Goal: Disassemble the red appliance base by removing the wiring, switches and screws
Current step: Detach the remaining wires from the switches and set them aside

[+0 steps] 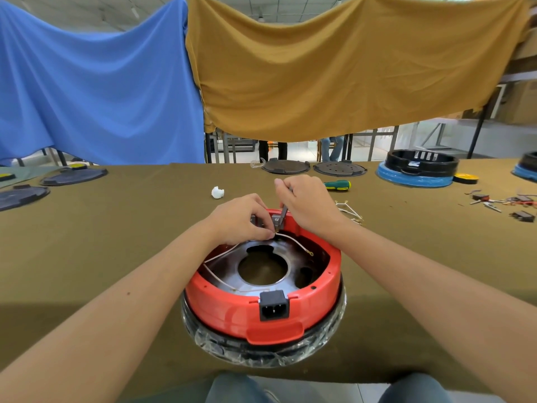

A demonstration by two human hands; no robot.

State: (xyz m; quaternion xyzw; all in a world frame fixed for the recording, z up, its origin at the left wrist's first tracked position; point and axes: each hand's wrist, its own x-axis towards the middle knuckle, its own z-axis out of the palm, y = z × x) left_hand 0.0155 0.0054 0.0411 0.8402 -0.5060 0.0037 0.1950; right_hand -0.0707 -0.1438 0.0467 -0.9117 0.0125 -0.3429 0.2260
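The red appliance base (232, 312) lies upside down on the table in front of me, with a black power socket (273, 305) on its near wall and clear plastic film around its black rim. White wires (220, 254) curl over the metal plate inside. At the far inner wall, my left hand (241, 219) pinches a white wire beside a grey switch block (277, 221). My right hand (305, 205) grips a thin grey tool (284, 210) whose tip rests on that block. The tool's handle is hidden in my fist.
A green and yellow screwdriver (338, 185) lies behind my right hand, loose white wires (350, 210) to its right. A white plastic piece (217, 192), black round covers (286, 166), a blue and black base (418, 168) and small removed parts (502, 203) lie further off.
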